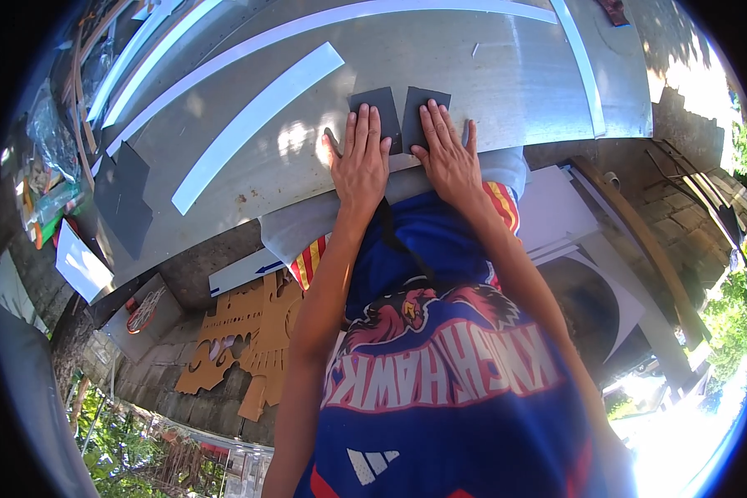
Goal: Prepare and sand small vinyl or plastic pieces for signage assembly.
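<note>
Two small dark grey rectangular sheets lie side by side near the front edge of the metal table (440, 50), with a narrow gap between them. My left hand (362, 158) rests flat on the left dark sheet (382, 98), fingers stretched out and pointing away from me. On the right dark sheet (421, 97) lies my right hand (448, 153), also flat, its little finger spread off to the side. Both hands cover the near parts of the sheets. Neither hand grips anything.
A wide white strip (257, 129) lies left of my hands. Long thin white strips (324, 21) cross the far side, another white strip (581, 70) the right. A larger dark sheet (124, 199) overhangs the left front edge. Cut brown cardboard (257, 332) and white panels (556, 207) sit below the table.
</note>
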A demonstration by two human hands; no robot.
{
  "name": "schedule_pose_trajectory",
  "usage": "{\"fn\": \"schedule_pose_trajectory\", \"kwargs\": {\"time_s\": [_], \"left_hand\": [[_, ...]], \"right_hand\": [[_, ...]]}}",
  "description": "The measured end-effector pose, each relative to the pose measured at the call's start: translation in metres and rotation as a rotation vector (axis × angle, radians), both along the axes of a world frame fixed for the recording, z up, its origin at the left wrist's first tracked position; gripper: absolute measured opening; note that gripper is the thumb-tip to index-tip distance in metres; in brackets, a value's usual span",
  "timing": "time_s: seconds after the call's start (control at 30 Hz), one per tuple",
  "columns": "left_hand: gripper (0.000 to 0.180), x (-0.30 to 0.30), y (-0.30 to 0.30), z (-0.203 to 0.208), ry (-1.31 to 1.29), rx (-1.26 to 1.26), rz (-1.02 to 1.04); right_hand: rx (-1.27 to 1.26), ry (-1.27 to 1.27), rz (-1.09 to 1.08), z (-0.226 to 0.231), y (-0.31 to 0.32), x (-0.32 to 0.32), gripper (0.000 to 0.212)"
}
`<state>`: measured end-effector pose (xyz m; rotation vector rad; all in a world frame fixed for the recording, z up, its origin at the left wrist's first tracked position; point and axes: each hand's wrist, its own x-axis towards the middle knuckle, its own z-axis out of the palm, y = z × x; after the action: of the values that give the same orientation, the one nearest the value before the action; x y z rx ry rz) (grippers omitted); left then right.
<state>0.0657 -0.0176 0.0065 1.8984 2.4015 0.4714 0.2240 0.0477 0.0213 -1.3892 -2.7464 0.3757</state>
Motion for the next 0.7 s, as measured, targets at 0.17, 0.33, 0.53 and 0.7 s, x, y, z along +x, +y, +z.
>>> {"fn": "schedule_pose_trajectory", "kwargs": {"time_s": [0.17,0.33,0.53,0.7], "left_hand": [[0.05,-0.001,-0.001,-0.001,-0.012,0.008,-0.005],[0.05,-0.005,-0.011,0.005,0.006,-0.019,0.084],[0.053,-0.029,-0.025,0.001,0.004,-0.017,0.146],[0.051,-0.034,-0.024,0.007,-0.06,0.025,0.138]], "right_hand": [[0.027,0.014,0.009,0.0,0.0,0.001,0.065],[0.027,0.015,-0.014,0.001,-0.002,0.006,0.065],[-0.032,0.019,-0.038,0.004,0.002,0.019,0.064],[-0.073,0.083,-0.021,0.003,0.004,0.019,0.066]]}}
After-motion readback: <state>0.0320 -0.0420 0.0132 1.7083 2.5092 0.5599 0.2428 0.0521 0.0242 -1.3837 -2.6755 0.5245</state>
